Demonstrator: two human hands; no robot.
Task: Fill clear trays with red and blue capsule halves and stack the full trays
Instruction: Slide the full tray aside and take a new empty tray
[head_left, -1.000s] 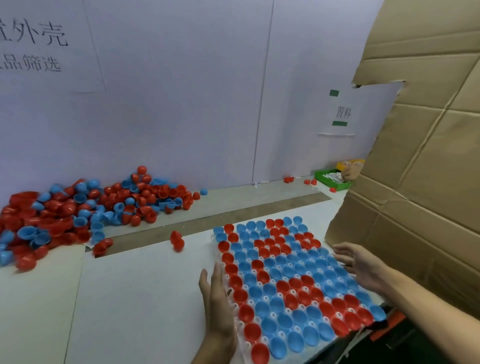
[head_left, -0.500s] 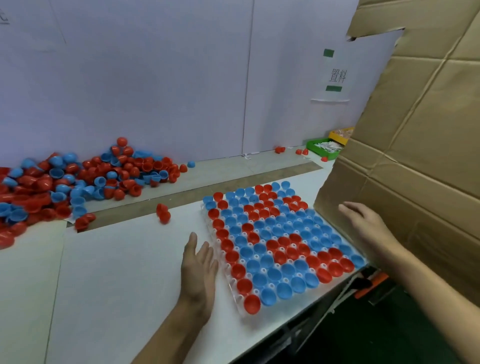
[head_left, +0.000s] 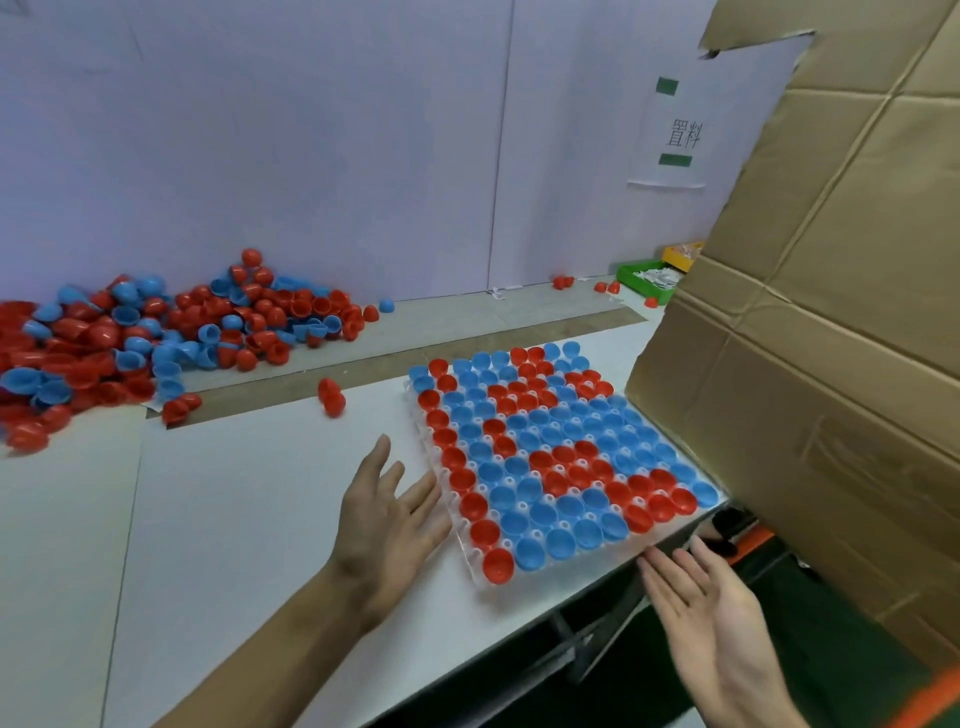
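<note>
Full clear tray (head_left: 445, 499) sits at the table's near right edge, beside the cardboard (head_left: 810, 332). Left hand (head_left: 387, 512) lies spread against its left rim; right hand (head_left: 711, 613) hovers spread, empty, off the near edge. A lopsided lift could flex it and spill capsule halves (head_left: 540, 447).

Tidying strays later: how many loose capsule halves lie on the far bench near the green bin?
5, all red: two touching by the wall seam, two just left of the green bin, one at the cardboard edge. The cardboard may hide more.
</note>
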